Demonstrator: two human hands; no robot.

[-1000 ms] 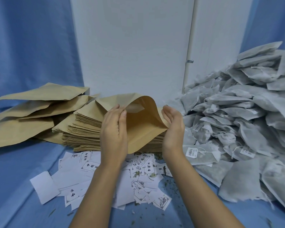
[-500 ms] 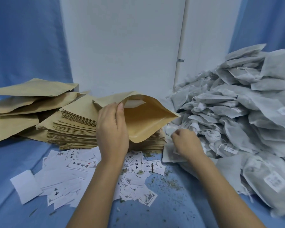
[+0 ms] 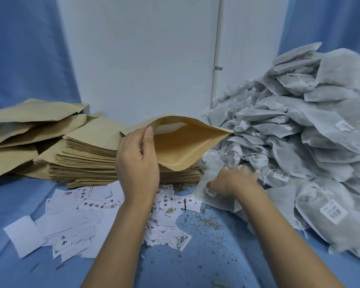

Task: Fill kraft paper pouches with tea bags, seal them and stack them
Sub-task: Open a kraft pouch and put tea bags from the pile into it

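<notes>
My left hand [image 3: 138, 161] grips the near edge of a kraft paper pouch [image 3: 181, 142] whose mouth gapes open toward the right, held just above a tall stack of flat kraft pouches [image 3: 87, 161]. My right hand [image 3: 233, 180] reaches into the foot of a big heap of grey-white tea bags [image 3: 299, 142], fingers curled round one tea bag [image 3: 206, 183] at the pile's left edge.
Looser kraft pouches [image 3: 29, 125] lie piled at the far left. White printed paper labels [image 3: 92, 210] are scattered on the blue cloth [image 3: 195, 267] in front of me, with tea crumbs beside them. A white wall panel [image 3: 143, 59] stands behind.
My right hand left the pouch's mouth and went down right to the tea bag heap, closing on a bag. My left hand keeps holding the pouch open.
</notes>
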